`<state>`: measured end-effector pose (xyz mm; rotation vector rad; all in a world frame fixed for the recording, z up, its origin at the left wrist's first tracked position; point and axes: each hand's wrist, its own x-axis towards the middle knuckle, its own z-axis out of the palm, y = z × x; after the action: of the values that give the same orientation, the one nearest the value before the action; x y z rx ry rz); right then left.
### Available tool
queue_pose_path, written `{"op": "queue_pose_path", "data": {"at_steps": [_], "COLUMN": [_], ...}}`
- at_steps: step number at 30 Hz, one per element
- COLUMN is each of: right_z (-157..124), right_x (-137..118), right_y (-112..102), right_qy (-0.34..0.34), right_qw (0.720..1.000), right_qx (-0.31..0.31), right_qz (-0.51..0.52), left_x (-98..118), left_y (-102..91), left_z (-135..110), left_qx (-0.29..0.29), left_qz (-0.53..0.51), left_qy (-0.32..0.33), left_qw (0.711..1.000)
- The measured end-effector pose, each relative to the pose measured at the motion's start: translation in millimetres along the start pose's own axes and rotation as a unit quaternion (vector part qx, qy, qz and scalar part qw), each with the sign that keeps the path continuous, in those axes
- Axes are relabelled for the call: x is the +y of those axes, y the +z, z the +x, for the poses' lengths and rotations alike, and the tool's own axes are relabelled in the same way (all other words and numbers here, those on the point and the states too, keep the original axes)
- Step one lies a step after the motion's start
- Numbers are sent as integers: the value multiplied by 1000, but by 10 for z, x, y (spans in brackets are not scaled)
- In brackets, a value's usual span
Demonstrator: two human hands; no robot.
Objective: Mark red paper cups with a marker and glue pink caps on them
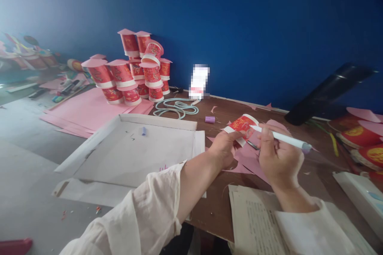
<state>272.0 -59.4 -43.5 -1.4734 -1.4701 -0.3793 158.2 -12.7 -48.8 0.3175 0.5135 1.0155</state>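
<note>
a blue wall [254, 28] backs the brown worktop [215, 203]; above it, the left hand [223, 148] pinches a tilted red cup [241, 122], while the right hand [279, 159] pinches a white pen [289, 139], tip at the cup's side; light strokes against a firmly braced cup should suit its curve best

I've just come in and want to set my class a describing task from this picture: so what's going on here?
A person is working at a brown table. The left hand holds a red paper cup tilted on its side, and the right hand holds a white pen with its tip at the cup's side; whether it touches is hard to tell. Off to the left, more red cups with pink tops are stacked up near the blue wall.
</note>
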Motion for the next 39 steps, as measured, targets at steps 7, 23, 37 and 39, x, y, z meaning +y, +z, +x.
{"op": "queue_pose_path", "data": {"at_steps": [7, 23, 37, 39], "right_z": [3, -2, -12, -8], "right_x": [-19, 5, -5, -11], "right_y": [-11, 8, -11, -13], "right_qy": [-3, 12, 10, 10], "right_qw": [1000, 999, 1000, 1000], "right_qx": [-1, 30, 3, 0], "right_qz": [-26, -2, -18, -19], "left_x": [15, 5, 18, 17], "left_y": [9, 2, 3, 3], "left_z": [-24, 28, 20, 20], "left_qx": [3, 30, 21, 25], "left_qz": [1, -23, -26, -26], "left_qy": [1, -18, -19, -20], "left_qw": [1000, 999, 999, 999]}}
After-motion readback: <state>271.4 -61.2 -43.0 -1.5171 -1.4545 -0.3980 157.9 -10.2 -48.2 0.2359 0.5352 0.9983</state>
